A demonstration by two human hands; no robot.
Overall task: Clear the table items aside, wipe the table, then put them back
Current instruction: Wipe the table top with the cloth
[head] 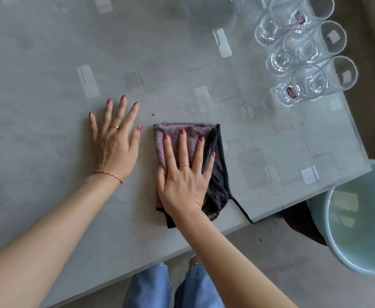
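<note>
Cleared: drinking glasses [302, 52] grouped at far right counter [48, 63] corner.
Wiping: underway; right hand [185, 174] flat, fingers straight, pressing purple cloth [175, 138] mid-counter.
Left hand [115, 138]: flat, holding nothing.
Remaining: finish wipe, return glasses.

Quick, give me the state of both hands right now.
Left hand: open, flat on the table, holding nothing.
Right hand: open, fingers straight, pressing the cloth onto the table.
</note>
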